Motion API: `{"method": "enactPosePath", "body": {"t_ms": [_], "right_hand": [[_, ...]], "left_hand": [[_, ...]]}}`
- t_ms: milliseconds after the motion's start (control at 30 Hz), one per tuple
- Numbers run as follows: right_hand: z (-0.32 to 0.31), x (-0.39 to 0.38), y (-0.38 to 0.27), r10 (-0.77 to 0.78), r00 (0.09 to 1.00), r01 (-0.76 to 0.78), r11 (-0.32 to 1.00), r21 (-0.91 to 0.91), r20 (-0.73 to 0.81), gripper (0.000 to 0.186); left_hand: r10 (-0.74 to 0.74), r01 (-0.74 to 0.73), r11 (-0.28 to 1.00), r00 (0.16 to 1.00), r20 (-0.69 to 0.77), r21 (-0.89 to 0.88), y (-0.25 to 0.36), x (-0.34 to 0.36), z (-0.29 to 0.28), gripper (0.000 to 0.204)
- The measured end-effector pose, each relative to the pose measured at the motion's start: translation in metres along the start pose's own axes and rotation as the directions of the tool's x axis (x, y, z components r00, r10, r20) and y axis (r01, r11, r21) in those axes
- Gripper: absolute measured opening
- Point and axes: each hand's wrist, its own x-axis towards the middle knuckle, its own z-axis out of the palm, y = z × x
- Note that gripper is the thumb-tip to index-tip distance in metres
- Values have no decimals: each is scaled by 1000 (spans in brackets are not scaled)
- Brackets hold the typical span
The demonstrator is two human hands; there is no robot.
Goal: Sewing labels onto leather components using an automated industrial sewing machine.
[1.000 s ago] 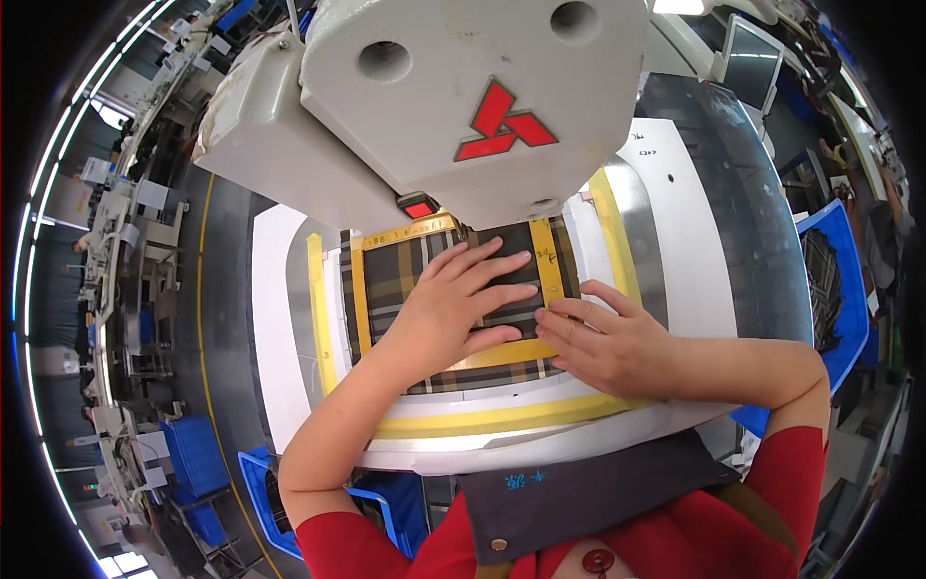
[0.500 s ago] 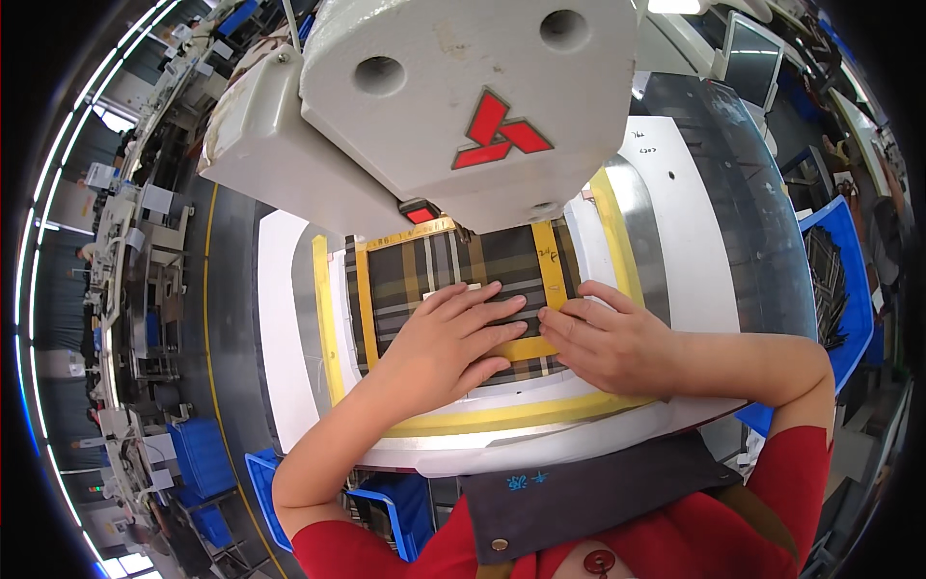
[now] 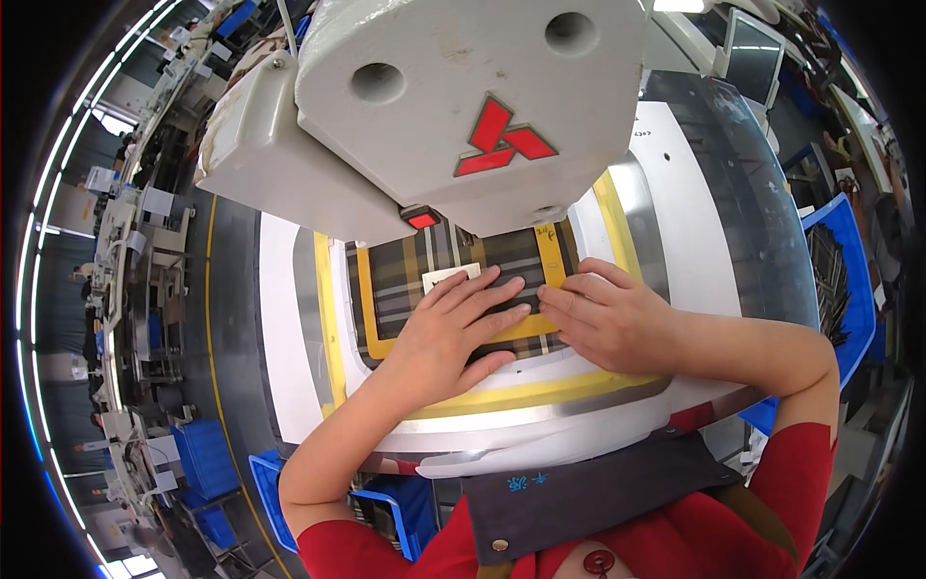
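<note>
under the white machine head [image 3: 386, 145]: the checked cloth [image 3: 394, 273] lies flat, with the yellow frame [image 3: 389, 345] around the part in the middle.
white patch [image 3: 463, 271]: on the cloth, inside the frame, near its middle; its long side runs left to right, with the right end tipped a little away from the person.
left hand [image 3: 434, 343]: nearer to the patch; the patch is just ahead of its fingers, and the tips cover its near edge.
left fingers: spread out and laid down, not closed around anything; how hard they push, i cannot tell.
right hand [image 3: 612, 323]: farther from the patch, which lies off to its left; it rests by the frame's right bar.
right fingers: bent, tips at that bar; if they pinch it, i cannot tell.
</note>
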Motion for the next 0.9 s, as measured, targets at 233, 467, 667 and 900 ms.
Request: {"method": "enactPosePath", "body": {"t_ms": [233, 467, 667, 900], "right_hand": [[-1, 12, 17, 17, 999, -17, 1000, 3, 45, 28], [4, 20, 30, 76, 996, -75, 997, 33, -37, 24], [9, 26, 40, 137, 983, -130, 989, 64, -124, 23], [4, 31, 49, 180, 979, -181, 983, -9, -98, 20]], "left_hand": [[-12, 13, 1000, 999, -35, 21, -14, 11, -4, 40], [-22, 23, 1000, 998, -57, 20, -27, 19, -10, 42], [-93, 96, 995, 992, -85, 31, -33, 24, -18, 43], [-155, 160, 984, 986, -62, 80, -55, 27, -13, 43]]}}
